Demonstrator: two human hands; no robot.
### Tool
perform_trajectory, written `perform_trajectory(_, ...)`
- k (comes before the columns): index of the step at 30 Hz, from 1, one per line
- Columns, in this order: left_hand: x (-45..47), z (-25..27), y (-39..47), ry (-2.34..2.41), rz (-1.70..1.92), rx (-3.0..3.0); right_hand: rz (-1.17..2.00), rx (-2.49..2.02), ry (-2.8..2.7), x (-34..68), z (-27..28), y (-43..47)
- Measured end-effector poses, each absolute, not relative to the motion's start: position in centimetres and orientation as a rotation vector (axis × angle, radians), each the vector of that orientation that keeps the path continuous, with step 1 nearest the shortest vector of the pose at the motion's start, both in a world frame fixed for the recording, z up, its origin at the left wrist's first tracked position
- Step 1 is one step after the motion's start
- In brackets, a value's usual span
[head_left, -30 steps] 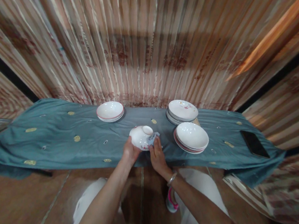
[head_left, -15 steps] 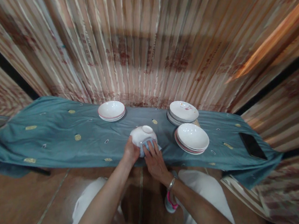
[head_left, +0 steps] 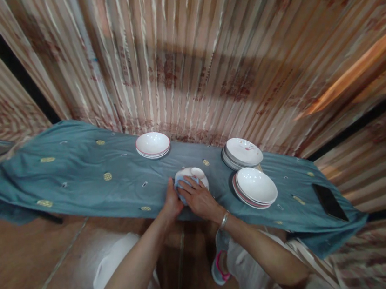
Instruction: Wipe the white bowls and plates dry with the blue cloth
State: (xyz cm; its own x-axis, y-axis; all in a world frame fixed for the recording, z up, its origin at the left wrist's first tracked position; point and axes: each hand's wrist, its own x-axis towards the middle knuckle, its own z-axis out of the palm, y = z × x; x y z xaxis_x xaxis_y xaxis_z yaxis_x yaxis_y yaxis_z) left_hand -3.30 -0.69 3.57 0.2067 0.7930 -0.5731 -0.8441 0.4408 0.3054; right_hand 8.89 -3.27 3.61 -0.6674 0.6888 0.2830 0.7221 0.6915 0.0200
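Observation:
A white bowl (head_left: pixel 201 175) is held over the front part of the table, its foot ring turned up toward me. My left hand (head_left: pixel 172 200) grips the bowl's left side, with the thumb up along the edge. Against the outside of the bowl my right hand (head_left: pixel 200 200) presses a light blue cloth (head_left: pixel 181 183), the fingers bent over it. The hand and cloth hide much of the bowl's near side.
A small stack of red-rimmed bowls (head_left: pixel 152 144) stands at the back. To the right are stacked plates (head_left: pixel 244 151) and, nearer, more stacked bowls (head_left: pixel 256 186). A black phone (head_left: pixel 329 202) lies at the right end of the teal tablecloth (head_left: pixel 90 194).
My right hand has slid the cloth leftward and up across the bowl. The bowl's foot now faces more toward me. The view has shifted slightly.

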Motion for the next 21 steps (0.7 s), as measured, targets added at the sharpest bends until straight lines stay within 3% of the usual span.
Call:
perform_trajectory(11, -3.5, 2.6, 0.4, 0.616, 1.135, -0.130, -0.116, -1.288, -2.876, 5.0, 7.0, 2.1)
perform_trajectory(18, -3.3, 2.8, 0.4, 0.654, 1.189, -0.111, 0.186, -1.558, -2.817, 4.3, 8.2, 4.9)
perform_trajectory(21, -3.4, 2.8, 0.4, 0.685, 1.186, -0.120, 0.501, -1.615, -2.601, 5.1, 7.8, 6.6)
